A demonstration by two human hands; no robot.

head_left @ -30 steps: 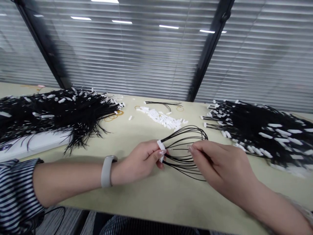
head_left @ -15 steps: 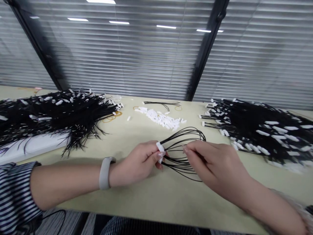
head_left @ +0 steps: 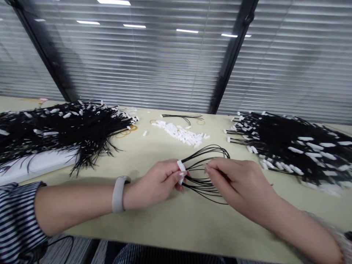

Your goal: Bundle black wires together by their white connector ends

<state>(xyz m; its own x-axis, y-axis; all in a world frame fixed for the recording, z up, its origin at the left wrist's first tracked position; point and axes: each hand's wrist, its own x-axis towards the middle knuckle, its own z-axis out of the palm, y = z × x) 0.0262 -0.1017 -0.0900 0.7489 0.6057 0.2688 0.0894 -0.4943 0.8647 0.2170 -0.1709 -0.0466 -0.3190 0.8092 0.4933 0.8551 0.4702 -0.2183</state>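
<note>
Between thumb and fingers, my left hand (head_left: 162, 179) pinches a white plastic connector (head_left: 181, 166). Several thin black wires (head_left: 202, 181) fan out of it to the right and curve back behind my other hand. My right hand (head_left: 236, 179) is closed, thumb and index finger pinching among these wires. Its fingertips appear to be on one of the black wires, a short way from the connector. The far ends of the wires are hidden by this hand.
Behind my hands lies a heap of loose white connectors (head_left: 181, 134), with a small wire harness (head_left: 181, 116) beyond it. Large piles of black wires stand left (head_left: 68, 124) and right (head_left: 291, 143). A white box (head_left: 49, 163) sits under the left pile. Rubber bands (head_left: 126, 131) lie nearby.
My right hand has shifted very slightly left, toward the connector, and the upper loop of wires has dropped a little. My left hand keeps its hold.
</note>
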